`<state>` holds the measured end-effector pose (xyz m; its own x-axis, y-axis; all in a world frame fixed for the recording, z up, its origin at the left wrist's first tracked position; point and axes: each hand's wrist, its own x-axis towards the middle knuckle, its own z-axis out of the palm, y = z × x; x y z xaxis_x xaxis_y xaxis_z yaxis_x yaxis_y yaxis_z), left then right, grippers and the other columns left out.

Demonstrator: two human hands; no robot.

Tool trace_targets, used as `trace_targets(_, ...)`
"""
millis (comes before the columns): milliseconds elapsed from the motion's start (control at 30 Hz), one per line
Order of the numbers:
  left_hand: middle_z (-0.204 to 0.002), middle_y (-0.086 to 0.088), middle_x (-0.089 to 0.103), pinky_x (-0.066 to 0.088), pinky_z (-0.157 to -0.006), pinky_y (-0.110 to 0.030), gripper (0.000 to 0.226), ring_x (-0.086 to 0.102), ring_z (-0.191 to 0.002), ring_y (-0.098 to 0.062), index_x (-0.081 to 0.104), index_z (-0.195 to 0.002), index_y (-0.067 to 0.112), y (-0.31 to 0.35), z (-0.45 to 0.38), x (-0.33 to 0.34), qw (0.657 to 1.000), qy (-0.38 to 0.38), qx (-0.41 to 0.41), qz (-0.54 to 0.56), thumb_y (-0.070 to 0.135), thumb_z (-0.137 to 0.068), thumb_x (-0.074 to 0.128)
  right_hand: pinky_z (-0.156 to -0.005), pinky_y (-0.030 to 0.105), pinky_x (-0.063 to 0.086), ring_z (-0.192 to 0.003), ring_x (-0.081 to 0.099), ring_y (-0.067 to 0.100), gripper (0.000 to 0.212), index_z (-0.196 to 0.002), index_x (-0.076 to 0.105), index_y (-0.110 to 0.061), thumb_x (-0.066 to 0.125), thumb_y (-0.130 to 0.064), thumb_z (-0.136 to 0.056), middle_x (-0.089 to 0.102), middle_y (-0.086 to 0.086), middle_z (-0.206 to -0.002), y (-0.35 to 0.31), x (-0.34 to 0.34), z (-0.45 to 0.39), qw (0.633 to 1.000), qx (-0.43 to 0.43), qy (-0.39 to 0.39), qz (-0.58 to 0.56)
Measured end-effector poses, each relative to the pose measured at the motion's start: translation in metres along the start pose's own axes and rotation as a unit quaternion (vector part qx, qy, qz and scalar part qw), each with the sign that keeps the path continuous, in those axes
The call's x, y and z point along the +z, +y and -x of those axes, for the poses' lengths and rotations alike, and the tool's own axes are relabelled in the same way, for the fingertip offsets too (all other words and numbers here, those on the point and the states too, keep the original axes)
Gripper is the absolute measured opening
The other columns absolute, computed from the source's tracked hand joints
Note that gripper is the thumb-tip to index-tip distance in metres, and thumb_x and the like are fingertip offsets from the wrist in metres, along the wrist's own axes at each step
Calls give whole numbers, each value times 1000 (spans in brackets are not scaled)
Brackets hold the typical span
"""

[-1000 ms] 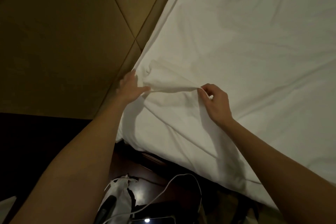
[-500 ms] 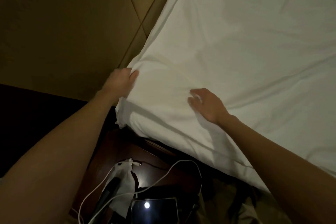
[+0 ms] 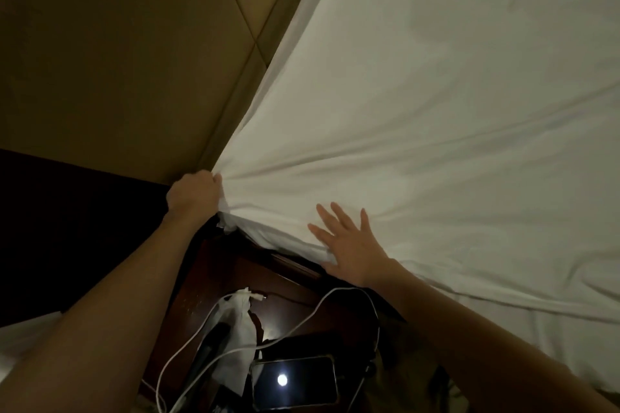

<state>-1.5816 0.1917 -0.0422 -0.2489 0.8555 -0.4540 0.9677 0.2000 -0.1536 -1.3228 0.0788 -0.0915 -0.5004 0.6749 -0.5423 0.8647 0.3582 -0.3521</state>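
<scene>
White cotton bed sheet (image 3: 419, 104) lying stretched over mattress, corner bunching beside tan padded headboard (image 3: 117, 43). Left hand (image 3: 194, 194) gripping bunched corner, fingers curling tight. Right hand (image 3: 349, 241) pressing flat on sheet edge, fingers spreading. Black phone (image 3: 295, 382) lying on dark wooden nightstand (image 3: 214, 265).

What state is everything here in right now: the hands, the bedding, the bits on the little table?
White sheet, pulled taut, creases fanning out from its gripped corner.
Left hand, grips the bunched corner of the sheet.
Right hand, fingers spread, flat on the sheet near the bed's edge.
Phone, lying flat, dark screen with one bright spot.
White cable, loose, looped over the nightstand.
White tissue, crumpled on the nightstand.
</scene>
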Motion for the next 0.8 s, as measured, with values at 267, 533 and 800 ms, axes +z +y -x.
trace_targets(267,-135,-23,47,42,-91,-43,37,49,-120,-40,50,-130,0,14,-7,-6,985,-122,-114,37,19,-101,39,-117,51,5,-148,2,18,58,-152,20,-22,35,-43,-100,1,-2,-162,51,-40,10,994,89,5,-67)
trace_targets(533,-129,-18,54,42,-82,-32,42,54,-110,-34,53,-125,5,9,-23,-1,976,-187,-74,83,34,-97,45,-92,37,43,-116,49,25,33,-125,55,-17,50,-28,-94,48,3,-129,109,-107,-31,963,163,153,-147)
trace_targets(800,-137,-12,51,42,-93,-32,49,51,-120,-29,47,-136,11,36,-38,-5,969,-197,-70,130,39,-96,47,-99,30,34,-125,47,26,36,-131,52,-8,47,-21,-97,52,10,-136,167,-211,-138,932,186,159,-268)
